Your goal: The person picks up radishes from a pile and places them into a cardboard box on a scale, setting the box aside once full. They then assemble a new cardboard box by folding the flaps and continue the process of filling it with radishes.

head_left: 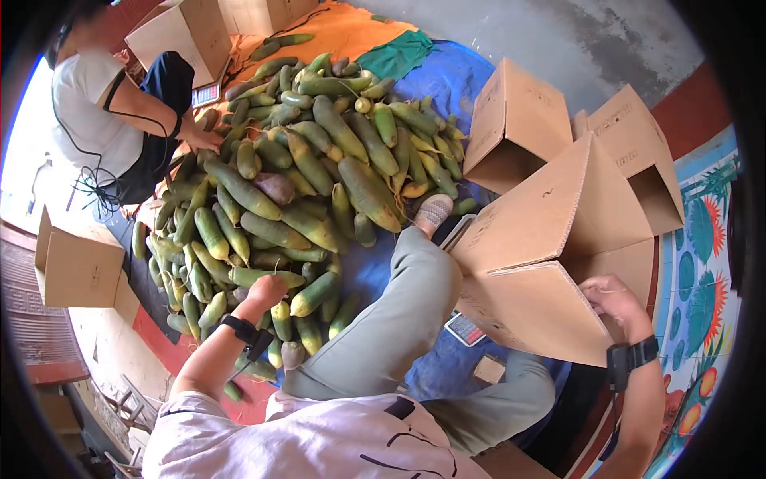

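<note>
A large heap of green radishes (299, 160) lies on blue and orange sheets in front of me. My left hand (269, 292) is at the near side of the heap, its fingers closed on a green radish (291, 279). On the right, my right hand (610, 299) is at the near flap of an open cardboard box (519, 215), its fingers bent round the flap's edge. The box stands on a scale whose keypad (464, 329) shows below it. The box's inside is only partly visible.
Two more open boxes (531, 120) (630, 152) stand beyond at the right. A person (100, 112) crouches at upper left, one hand on the heap, near another scale (206, 95) and box (187, 40). A further box (84, 267) is at far left.
</note>
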A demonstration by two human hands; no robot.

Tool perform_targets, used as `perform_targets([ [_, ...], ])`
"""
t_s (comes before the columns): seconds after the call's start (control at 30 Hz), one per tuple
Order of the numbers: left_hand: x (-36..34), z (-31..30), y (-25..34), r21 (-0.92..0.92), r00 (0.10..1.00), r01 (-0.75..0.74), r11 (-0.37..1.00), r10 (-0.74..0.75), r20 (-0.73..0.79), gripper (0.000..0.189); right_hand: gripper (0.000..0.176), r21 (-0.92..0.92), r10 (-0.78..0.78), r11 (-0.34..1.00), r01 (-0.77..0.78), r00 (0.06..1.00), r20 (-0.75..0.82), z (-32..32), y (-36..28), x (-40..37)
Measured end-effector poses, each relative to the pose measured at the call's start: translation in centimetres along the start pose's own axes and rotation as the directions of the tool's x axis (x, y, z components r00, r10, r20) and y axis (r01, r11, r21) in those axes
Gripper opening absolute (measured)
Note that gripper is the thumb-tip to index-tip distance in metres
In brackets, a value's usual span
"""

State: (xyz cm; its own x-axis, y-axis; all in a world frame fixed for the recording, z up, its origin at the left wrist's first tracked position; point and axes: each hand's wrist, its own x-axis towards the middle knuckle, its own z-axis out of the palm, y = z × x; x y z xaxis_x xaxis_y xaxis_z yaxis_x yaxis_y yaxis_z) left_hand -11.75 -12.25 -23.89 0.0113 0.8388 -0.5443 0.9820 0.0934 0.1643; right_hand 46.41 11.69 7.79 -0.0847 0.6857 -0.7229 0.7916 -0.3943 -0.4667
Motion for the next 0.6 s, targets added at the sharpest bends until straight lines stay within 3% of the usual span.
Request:
perform_targets([
  [0.03,0.0,1.0,-0.3,0.000,1.000,0.001,1.000,-0.001,0.007,0.033,0.015,0.001,0.005,1.000,-0.005,1.000,0.005,0.9,-0.3,0.1],
  [0.1,-0.9,0.4,1.5,-0.378,0.915,0.381,0.844,-0.403,0.022,0.032,0.015,-0.159,-0.065,0.985,0.066,0.998,0.013,2.5,-1.0,0.2],
  [0.13,-1.2,-0.5,2.5,-0.419,0.880,0.444,0.792,-0.473,0.039,0.028,0.018,-0.206,-0.081,0.975,0.086,0.996,0.033,2.7,-1.5,0.0],
  [0.17,-1.1,0.1,2.3,-0.416,0.879,0.448,0.791,-0.475,0.044,0.028,0.018,-0.205,-0.078,0.975,0.084,0.996,0.038,2.3,-1.1,0.1],
  [0.23,-0.6,2.0,2.0,-0.410,0.874,0.349,0.843,-0.451,-0.182,0.025,0.023,-0.145,-0.128,0.981,0.125,0.992,-0.007,0.9,0.0,0.3],
  [0.27,-0.4,2.0,2.0,-0.391,0.882,0.343,0.854,-0.437,-0.179,0.024,0.026,-0.009,-0.101,0.995,0.101,0.995,0.026,0.6,-2.2,-1.3],
  [0.3,-0.3,2.1,2.1,-0.390,0.882,0.347,0.853,-0.439,-0.174,0.024,0.026,-0.009,-0.098,0.995,0.098,0.995,0.031,0.3,-3.2,-2.6],
  [0.37,-0.3,2.4,2.1,-0.222,0.867,0.257,0.941,-0.326,-0.377,0.023,0.026,-0.060,-0.240,0.971,0.232,0.931,-0.274,0.2,-4.6,-4.5],
  [0.4,-0.1,2.5,1.9,-0.135,0.861,0.292,0.947,-0.321,-0.395,0.027,0.026,-0.065,-0.240,0.971,0.231,0.933,-0.268,0.6,-5.2,-5.4],
  [0.47,-0.3,1.7,1.5,-0.100,0.861,0.308,0.946,-0.322,-0.394,0.029,0.025,-0.244,-0.401,0.915,0.321,0.781,-0.478,2.1,-5.4,-7.6],
  [0.5,-0.7,1.1,1.4,-0.058,0.863,0.323,0.945,-0.319,-0.392,0.031,0.025,-0.246,-0.400,0.916,0.317,0.781,-0.479,3.2,-5.1,-8.5],
  [0.57,-1.8,-0.5,1.1,-0.034,0.878,0.364,0.931,-0.356,-0.319,0.033,0.022,-0.378,-0.516,0.856,0.352,0.622,-0.589,5.5,-4.1,-10.3],
  [0.6,-1.9,0.3,0.3,0.019,0.868,0.401,0.916,-0.373,-0.328,0.036,0.022,-0.379,-0.515,0.857,0.350,0.622,-0.590,6.7,-3.6,-10.9],
])
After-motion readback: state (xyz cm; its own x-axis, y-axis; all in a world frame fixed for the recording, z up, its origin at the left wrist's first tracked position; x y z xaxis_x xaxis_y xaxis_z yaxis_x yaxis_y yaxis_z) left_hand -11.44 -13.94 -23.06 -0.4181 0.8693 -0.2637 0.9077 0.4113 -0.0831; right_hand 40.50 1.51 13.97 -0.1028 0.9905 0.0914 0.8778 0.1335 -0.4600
